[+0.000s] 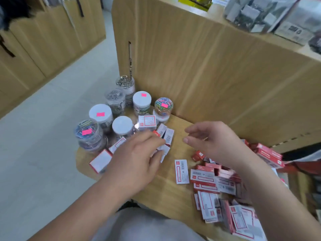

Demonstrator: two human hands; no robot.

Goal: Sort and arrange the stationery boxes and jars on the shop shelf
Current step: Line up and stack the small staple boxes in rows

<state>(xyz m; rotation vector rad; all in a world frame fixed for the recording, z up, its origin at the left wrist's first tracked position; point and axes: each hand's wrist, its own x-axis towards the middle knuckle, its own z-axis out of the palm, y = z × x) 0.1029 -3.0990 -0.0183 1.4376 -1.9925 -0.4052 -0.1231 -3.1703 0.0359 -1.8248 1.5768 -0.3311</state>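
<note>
Several clear jars of paper clips [141, 100] with white lids and pink price stickers stand clustered at the back left of the low wooden shelf [172, 197]. A jar of coloured clips [164, 106] is the rightmost. Small red-and-white stationery boxes [167, 134] lie just in front of the jars. My left hand [135, 159] reaches over them, thumb and fingers pinching one small white box [164, 150]. My right hand [212, 141] hovers to the right with relaxed, spread fingers, holding nothing. A single box [181, 171] lies flat mid-shelf. A loose pile of boxes [217, 185] covers the right side.
A tall wooden panel [208, 66] rises behind the shelf, with packaged goods [260, 14] on the level above. The shelf's rounded left edge drops to a pale tiled floor [43, 136]. Wooden cabinets [43, 40] line the far left. A larger box [99, 160] lies at the front left corner.
</note>
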